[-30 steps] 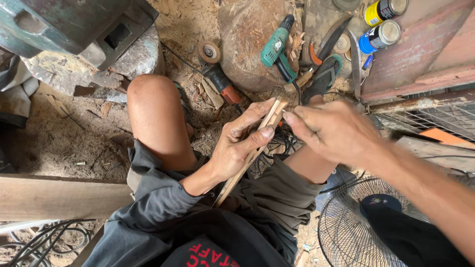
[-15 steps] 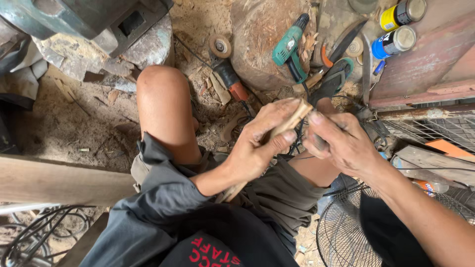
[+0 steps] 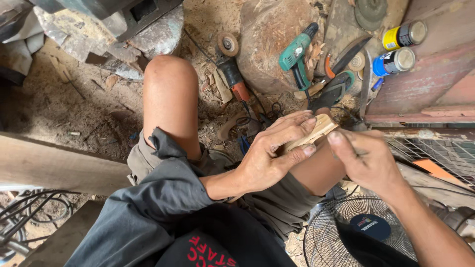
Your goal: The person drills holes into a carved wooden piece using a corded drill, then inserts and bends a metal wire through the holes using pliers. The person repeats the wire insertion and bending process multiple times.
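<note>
2 hands work close: the left hand (image 3: pixel 269 160) grips the wood stick (image 3: pixel 311 133), the right hand (image 3: pixel 368 160) pinches a thin tool that could slip into fingers.

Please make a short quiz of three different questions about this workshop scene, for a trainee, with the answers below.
1. True or false: the left hand grips the wooden stick.
2. Which colour is the body of the cordless drill lying on the ground? A) teal green B) red C) yellow
3. Fill in: the two spray cans, the yellow spray can and the blue spray can, lie to the ____ of the drill in the picture.

Key: 1 true. 2 A. 3 right. The right hand pinches a thin tool close to the stick's end; whether it touches the wood cannot be told.
</note>
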